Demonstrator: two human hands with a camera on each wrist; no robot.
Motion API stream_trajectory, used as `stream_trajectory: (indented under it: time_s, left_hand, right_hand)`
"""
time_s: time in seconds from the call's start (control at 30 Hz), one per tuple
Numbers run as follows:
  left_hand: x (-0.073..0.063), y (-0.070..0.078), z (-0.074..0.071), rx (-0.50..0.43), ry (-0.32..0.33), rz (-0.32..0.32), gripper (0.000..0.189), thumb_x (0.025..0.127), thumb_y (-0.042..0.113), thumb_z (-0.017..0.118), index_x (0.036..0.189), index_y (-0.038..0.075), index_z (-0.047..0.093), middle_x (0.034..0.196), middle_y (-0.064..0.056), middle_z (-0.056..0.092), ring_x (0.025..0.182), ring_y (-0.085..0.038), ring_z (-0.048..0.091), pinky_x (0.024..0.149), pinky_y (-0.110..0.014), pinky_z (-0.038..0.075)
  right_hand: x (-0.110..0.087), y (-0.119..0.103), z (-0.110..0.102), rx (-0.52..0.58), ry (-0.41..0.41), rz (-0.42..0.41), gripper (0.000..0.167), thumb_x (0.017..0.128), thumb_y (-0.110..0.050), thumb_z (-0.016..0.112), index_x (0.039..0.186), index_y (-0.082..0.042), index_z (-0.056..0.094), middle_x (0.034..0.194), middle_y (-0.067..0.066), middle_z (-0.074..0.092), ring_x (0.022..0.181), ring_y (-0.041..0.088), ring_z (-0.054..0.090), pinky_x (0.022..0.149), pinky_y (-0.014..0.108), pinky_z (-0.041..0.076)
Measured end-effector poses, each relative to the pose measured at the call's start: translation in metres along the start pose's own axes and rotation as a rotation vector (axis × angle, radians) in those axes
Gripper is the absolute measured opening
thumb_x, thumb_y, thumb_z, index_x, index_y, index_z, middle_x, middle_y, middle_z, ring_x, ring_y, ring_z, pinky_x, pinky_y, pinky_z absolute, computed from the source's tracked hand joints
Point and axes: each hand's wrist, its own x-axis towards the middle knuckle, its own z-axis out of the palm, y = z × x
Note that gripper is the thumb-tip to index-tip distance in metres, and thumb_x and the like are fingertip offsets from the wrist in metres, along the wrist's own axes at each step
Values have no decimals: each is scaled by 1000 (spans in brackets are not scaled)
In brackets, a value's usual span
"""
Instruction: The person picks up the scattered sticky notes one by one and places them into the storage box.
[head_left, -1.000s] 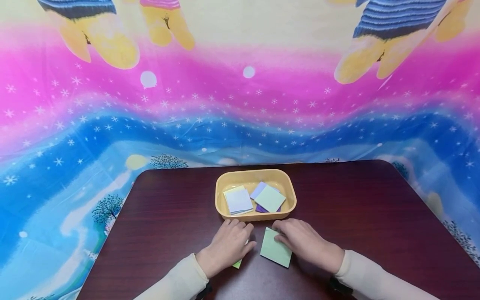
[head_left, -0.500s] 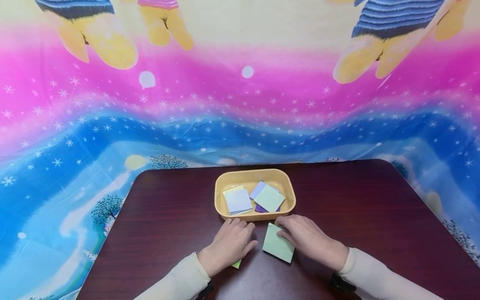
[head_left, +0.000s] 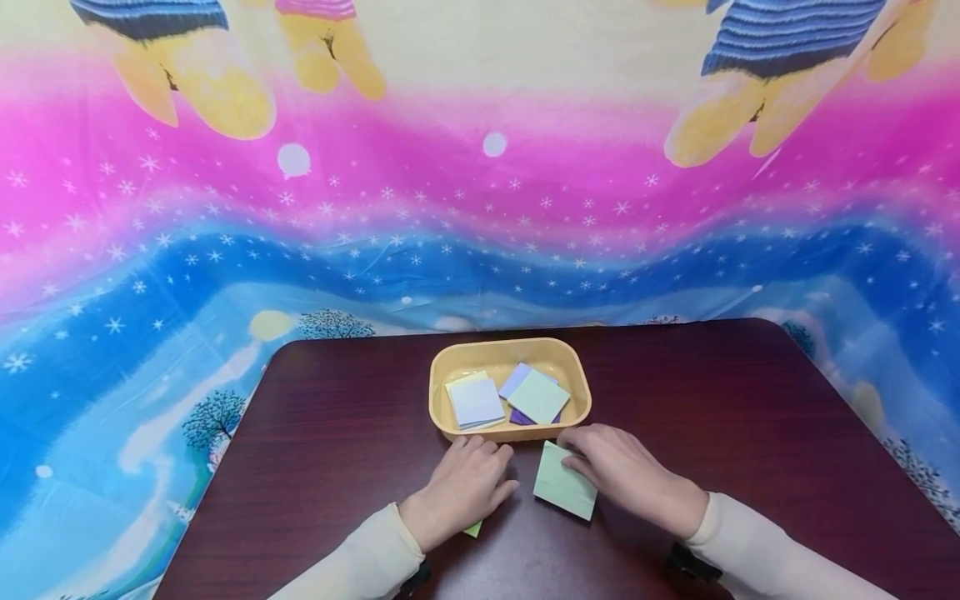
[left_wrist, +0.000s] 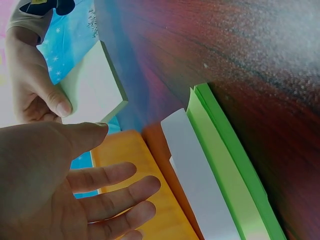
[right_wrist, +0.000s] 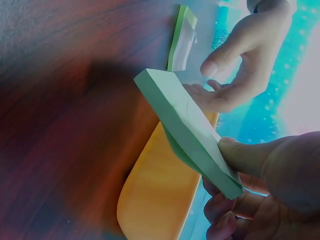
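My right hand (head_left: 633,479) pinches a pale green sticky note pad (head_left: 565,483) between thumb and fingers, just in front of the yellow tray. In the right wrist view the pad (right_wrist: 182,125) is tilted, and a green sheet bulges from its underside. My left hand (head_left: 461,485) hovers with loosely spread fingers over a bright green sticky note pad (head_left: 473,529), mostly hidden beneath it in the head view. The left wrist view shows that green pad (left_wrist: 237,165) lying on the table with a white sheet (left_wrist: 200,172) on top, the fingers apart from it.
The yellow tray (head_left: 510,432) stands beyond both hands. A white pad (head_left: 478,402) lies in its left part; a pale green pad (head_left: 540,397) rests over purple ones (head_left: 519,379) on the right. Under everything is a dark reddish-brown table (head_left: 337,433), with a printed cloth (head_left: 480,208) behind.
My right hand has moved slightly forward and to the right, carrying the pale green pad away from the left hand. The left hand has barely shifted.
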Motion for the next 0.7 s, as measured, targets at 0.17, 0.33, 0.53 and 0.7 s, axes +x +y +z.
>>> stream_trajectory:
  time_s: [0.17, 0.33, 0.53, 0.7]
  left_hand:
    - [2, 0, 2, 1, 4, 4, 26, 90, 45, 72, 92, 21, 63, 82, 6, 67, 82, -15, 60, 73, -29, 40]
    - [3, 1, 2, 0, 8, 7, 26, 90, 46, 72, 91, 21, 63, 81, 7, 66, 81, -15, 60, 74, -29, 40]
    - [5, 4, 1, -8, 1, 9, 27, 90, 46, 71, 91, 21, 63, 82, 7, 66, 81, -15, 59, 74, -29, 40]
    - [7, 6, 0, -8, 5, 10, 27, 91, 46, 71, 93, 20, 63, 82, 7, 66, 81, -15, 60, 74, -29, 40]
  right_hand:
    - [-2, 3, -3, -13, 14, 11, 17, 89, -16, 76, 84, -22, 61, 68, -15, 47, 62, 1, 39, 57, 20, 35]
    - [-4, 5, -6, -16, 26, 15, 14, 89, -16, 76, 87, -21, 64, 69, -15, 49, 63, 0, 40, 58, 21, 36]
    - [-5, 8, -8, -30, 54, 5, 11, 88, -15, 77, 92, -20, 68, 74, -15, 56, 65, 0, 44, 60, 22, 40]
    - [-6, 9, -13, -24, 54, 23, 10, 88, -14, 77, 94, -19, 70, 75, -15, 60, 66, 0, 45, 60, 22, 41]
